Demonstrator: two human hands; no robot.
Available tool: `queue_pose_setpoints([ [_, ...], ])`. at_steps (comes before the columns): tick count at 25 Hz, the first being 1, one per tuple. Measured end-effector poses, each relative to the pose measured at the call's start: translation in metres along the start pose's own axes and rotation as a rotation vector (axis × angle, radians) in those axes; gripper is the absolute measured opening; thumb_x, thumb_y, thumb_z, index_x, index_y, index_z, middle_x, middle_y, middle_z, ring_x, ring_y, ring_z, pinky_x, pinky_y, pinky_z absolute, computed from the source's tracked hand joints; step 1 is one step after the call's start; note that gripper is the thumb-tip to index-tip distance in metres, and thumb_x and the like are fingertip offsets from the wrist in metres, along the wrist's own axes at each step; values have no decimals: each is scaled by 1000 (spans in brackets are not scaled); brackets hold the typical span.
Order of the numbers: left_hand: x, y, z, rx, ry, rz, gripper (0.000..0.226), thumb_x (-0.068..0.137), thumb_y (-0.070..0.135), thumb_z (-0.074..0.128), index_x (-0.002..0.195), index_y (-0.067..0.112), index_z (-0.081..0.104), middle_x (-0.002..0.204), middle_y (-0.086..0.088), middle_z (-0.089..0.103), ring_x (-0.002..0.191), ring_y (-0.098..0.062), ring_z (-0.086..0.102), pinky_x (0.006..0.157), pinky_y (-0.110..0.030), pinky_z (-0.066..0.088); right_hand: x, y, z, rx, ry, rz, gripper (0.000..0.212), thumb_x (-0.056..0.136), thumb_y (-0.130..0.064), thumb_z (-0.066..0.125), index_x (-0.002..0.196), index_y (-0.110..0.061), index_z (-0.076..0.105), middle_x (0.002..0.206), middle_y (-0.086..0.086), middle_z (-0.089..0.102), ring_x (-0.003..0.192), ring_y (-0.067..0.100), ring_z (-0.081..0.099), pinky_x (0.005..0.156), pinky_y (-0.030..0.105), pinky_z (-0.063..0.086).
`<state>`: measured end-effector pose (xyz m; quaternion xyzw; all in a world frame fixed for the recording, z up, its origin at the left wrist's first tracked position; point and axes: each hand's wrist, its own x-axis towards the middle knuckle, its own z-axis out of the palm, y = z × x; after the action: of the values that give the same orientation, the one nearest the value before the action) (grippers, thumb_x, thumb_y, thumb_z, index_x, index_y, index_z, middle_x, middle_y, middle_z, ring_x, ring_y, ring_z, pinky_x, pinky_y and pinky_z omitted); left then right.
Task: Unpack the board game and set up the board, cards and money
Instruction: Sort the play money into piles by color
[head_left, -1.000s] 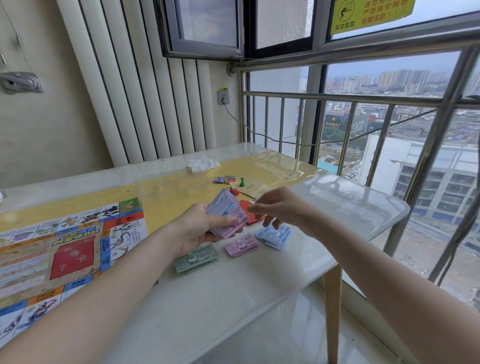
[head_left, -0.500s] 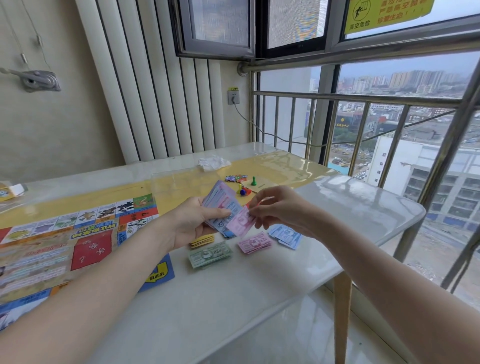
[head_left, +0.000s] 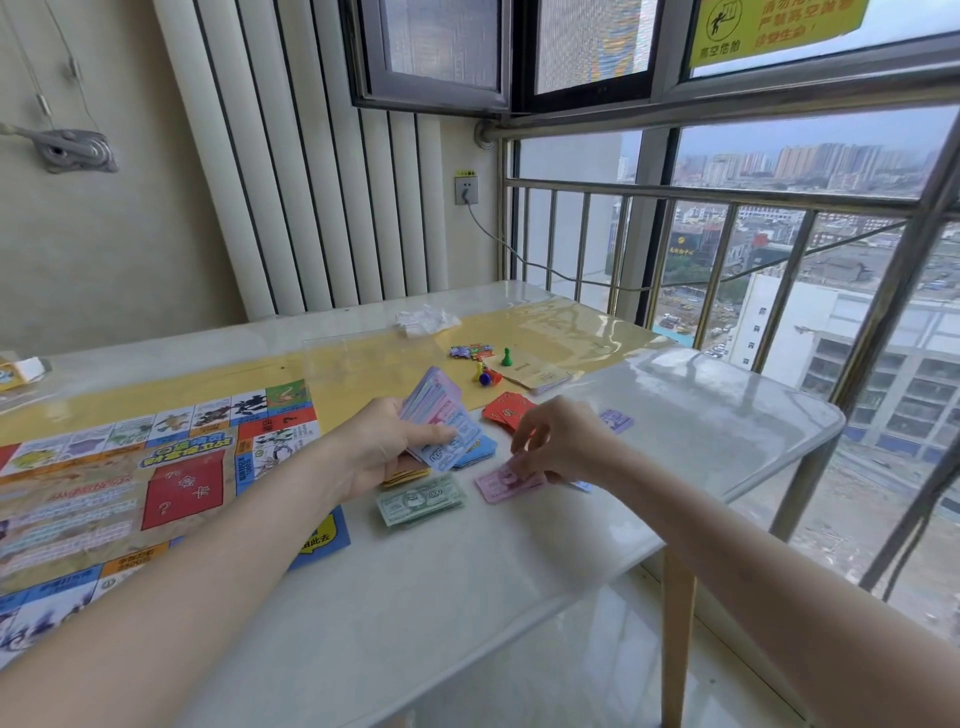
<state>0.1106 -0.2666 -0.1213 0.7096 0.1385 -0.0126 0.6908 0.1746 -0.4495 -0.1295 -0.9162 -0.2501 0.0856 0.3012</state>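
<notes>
My left hand (head_left: 379, 447) grips a fanned stack of play money (head_left: 441, 415), a blue note on top. My right hand (head_left: 563, 441) reaches down with curled fingers and pinches a pink note at the pink pile (head_left: 501, 483) on the table. Sorted piles lie around it: green notes (head_left: 421, 501), yellow notes (head_left: 405, 475), blue cards (head_left: 475, 452), red cards (head_left: 506, 408) and a purple note (head_left: 615, 420). The game board (head_left: 130, 483) lies unfolded at the left. Pawns (head_left: 485, 375) and a beige card deck (head_left: 535, 371) sit farther back.
A crumpled clear wrapper (head_left: 426, 319) lies near the wall. A small box (head_left: 15, 371) sits at the far left edge. The white table (head_left: 727, 415) ends at a rounded right corner beside the metal railing (head_left: 727, 208). A cable runs from the wall socket (head_left: 466, 189).
My right hand has carried a pink note from the stack in my left hand down to the pink pile. The view has shifted a little to the right.
</notes>
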Motion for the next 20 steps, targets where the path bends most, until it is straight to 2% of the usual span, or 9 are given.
queue_pose_setpoints([
  [2,-1,-2,-2,11,-27,-10,21,80,-3,65,97,6,57,85,-9,65,64,-13,67,56,-19,56,0,2,4,-165,21,-33,22,74,-19,75,93,-12,68,83,0,57,66,12,54,53,19,41],
  [4,-3,-3,-4,23,-53,-19,24,79,-2,66,101,4,58,86,-9,67,63,-12,68,58,-20,57,1,0,0,-137,80,-62,20,76,-21,74,92,-11,67,85,1,58,74,14,54,58,20,42],
  [6,-5,-2,-4,34,-73,-15,28,79,-2,66,105,3,58,87,-9,67,66,-12,68,59,-20,57,1,-8,-6,195,90,-51,17,81,-23,69,82,-6,66,77,6,62,55,13,53,45,16,40],
  [8,-7,0,-2,18,-84,-3,25,80,-2,65,103,3,58,87,-9,66,70,-15,66,58,-19,56,-1,-15,-9,423,-15,-33,23,84,-23,65,80,-1,67,67,7,63,45,12,51,38,17,36],
  [11,-9,3,1,-47,-120,8,13,84,1,60,97,4,60,83,-9,67,66,-13,68,58,-20,57,-1,-18,-5,485,-82,-47,16,81,-11,69,83,4,67,62,6,62,48,12,52,40,17,38],
  [15,-7,6,-3,-112,-139,18,13,90,7,54,102,2,59,84,-11,71,69,-14,70,69,-26,58,-1,-14,-10,585,17,-10,7,79,-5,69,72,-2,67,56,5,59,44,8,49,39,16,37],
  [18,-4,8,-3,-99,-135,29,12,92,3,51,100,2,60,91,-16,71,73,-18,71,72,-26,58,0,-5,-30,674,73,68,6,82,-1,64,85,2,67,61,8,58,46,10,45,41,15,37],
  [20,-3,9,3,-84,-155,26,13,93,2,49,100,0,60,91,-16,72,73,-17,72,69,-24,59,-2,6,-46,617,93,141,4,82,-4,64,84,-2,67,64,8,59,49,11,45,43,17,38],
])
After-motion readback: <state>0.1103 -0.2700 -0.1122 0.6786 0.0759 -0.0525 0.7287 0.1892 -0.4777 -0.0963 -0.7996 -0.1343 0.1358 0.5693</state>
